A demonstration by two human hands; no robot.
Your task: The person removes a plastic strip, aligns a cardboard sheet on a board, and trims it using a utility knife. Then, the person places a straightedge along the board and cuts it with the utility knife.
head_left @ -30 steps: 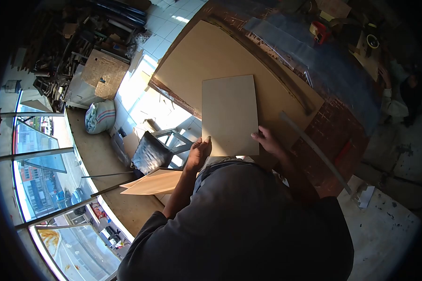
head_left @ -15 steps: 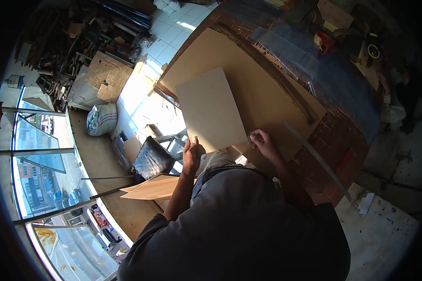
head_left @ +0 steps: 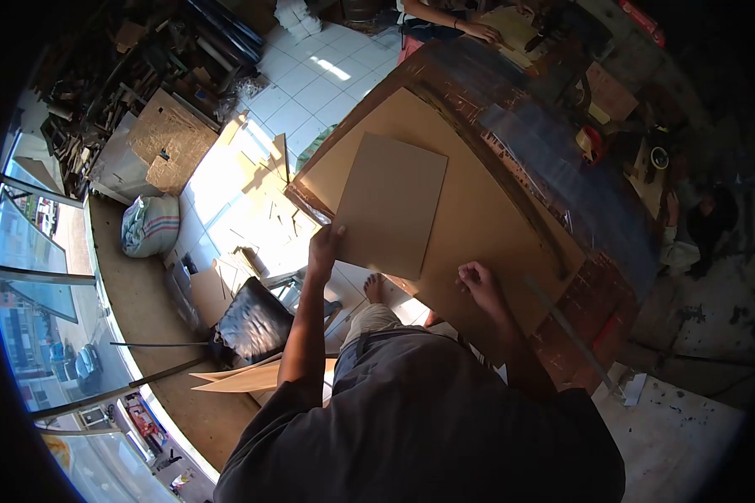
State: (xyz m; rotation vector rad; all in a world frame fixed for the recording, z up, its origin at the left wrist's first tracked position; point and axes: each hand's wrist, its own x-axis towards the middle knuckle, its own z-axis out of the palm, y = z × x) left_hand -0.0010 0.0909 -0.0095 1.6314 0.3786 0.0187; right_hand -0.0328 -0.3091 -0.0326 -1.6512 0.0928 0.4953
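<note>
My left hand (head_left: 325, 249) grips a flat rectangular grey-brown board (head_left: 392, 205) at its lower left corner, thumb on the upper face. The board is held over a larger brown sheet (head_left: 486, 243) that lies on the worktable. To the right of the board and apart from it is my right hand (head_left: 480, 283), above the large sheet. Its fingers are curled in, and whether something small sits inside them is hidden.
A metal strip (head_left: 575, 339) lies at the table's right edge. Tape dispenser (head_left: 590, 142) and clear plastic sheeting (head_left: 554, 159) are farther back. A black cushion-like bundle (head_left: 256, 318) and wood panels (head_left: 260, 377) stand to the left. Another person's hand (head_left: 482, 33) rests at the far end.
The held board has turned clockwise and looks darker. My right hand has come away from its lower right corner. The view has shifted, bringing the other person's arm into sight at the top.
</note>
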